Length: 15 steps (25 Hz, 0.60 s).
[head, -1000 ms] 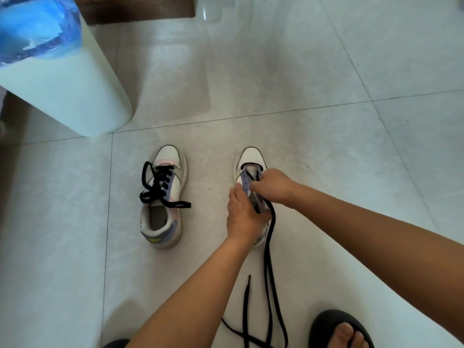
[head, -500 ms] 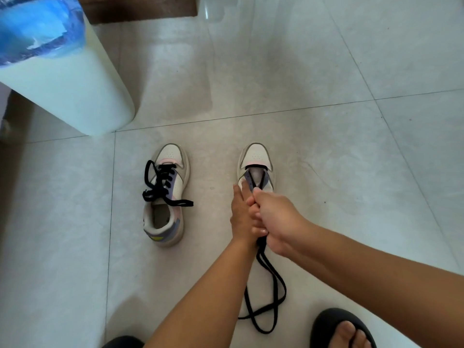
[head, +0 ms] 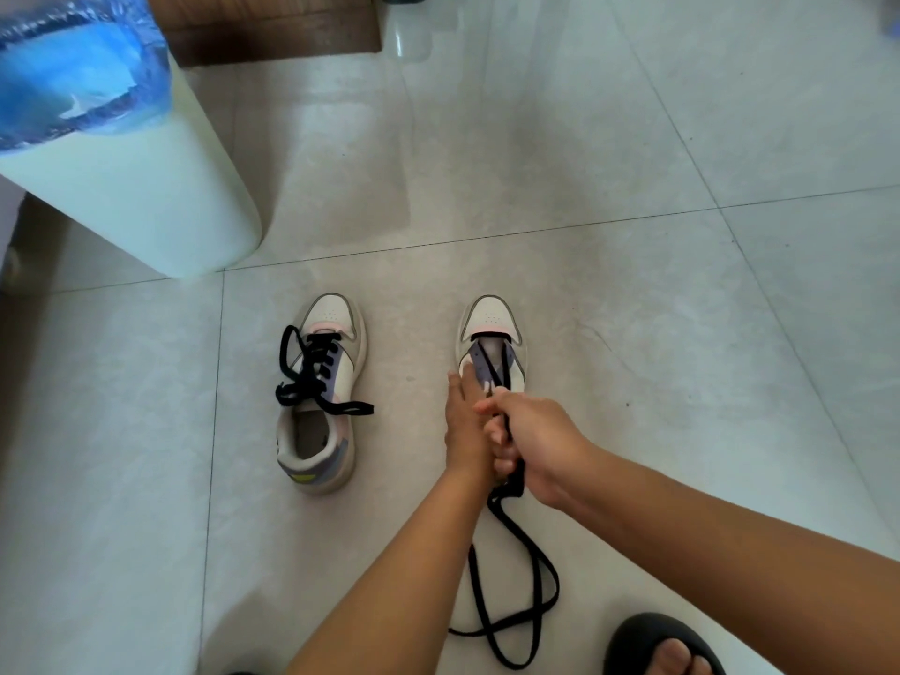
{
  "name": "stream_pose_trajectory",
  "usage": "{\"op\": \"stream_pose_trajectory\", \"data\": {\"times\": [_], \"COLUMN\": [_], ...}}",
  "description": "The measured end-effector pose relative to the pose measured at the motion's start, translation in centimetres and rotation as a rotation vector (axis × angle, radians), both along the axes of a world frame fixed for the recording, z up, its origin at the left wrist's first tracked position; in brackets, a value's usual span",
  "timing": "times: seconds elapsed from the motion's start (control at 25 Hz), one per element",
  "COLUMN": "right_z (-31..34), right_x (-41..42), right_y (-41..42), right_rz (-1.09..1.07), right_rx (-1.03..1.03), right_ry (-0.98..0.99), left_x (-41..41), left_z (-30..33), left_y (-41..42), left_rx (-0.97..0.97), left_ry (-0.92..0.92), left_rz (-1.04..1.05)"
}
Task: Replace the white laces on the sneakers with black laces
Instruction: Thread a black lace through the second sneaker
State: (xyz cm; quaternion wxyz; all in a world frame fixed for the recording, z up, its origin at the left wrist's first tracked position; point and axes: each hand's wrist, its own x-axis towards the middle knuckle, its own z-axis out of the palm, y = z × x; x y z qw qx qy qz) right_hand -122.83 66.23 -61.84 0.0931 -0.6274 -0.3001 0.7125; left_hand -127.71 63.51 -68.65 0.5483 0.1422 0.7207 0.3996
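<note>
Fingers [head: 501, 433] around flat black lace [head: 506, 533]

Both bare arms reach forward and meet. The left hand [head: 465, 426] lies flat with straight fingers pointing ahead. The right hand [head: 535, 443] is curled in a tight grip, thumb on top

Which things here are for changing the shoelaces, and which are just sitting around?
For the job: the sneaker being laced, the black lace, the finished sneaker, the left hand, the right hand.

Just there: the water dispenser, the black sandal, the wooden cabinet.
</note>
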Motion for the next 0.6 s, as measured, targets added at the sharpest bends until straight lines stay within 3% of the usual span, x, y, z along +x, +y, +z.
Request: {"op": "stream_pose_trajectory", "data": {"times": [0.08,0.16,0.24,0.32,0.44,0.6], "right_z": [-0.5,-0.9,-1.0,-0.8,-0.4,-0.8], "right_x": [1.1,2.8,4.3,5.2,5.7,6.1], "right_y": [1.3,1.9,1.6,0.8,-0.2,0.6], "right_rz": [-0.268,-0.312,-0.179,-0.008,0.230,0.590], "right_rx": [-0.159,-0.075,0.093,0.125,0.056,0.185], "right_ry": [0.139,0.144,0.126,0.198,0.345,0.259], "left_x": [-0.9,-2.6,-4.2,-4.9,-4.4,-4.5], "left_z": [-0.2,-0.4,0.5,2.0,4.3,5.7], "left_y": [-0.4,-1.2,-1.5,-0.8,-0.2,-1.0], "left_rx": [-0.010,-0.078,-0.044,-0.033,-0.089,-0.177], "left_ry": [0.162,0.263,0.235,0.171,0.078,0.038], "left_rz": [-0.183,-0.213,0.006,0.138,-0.151,-0.400]}}
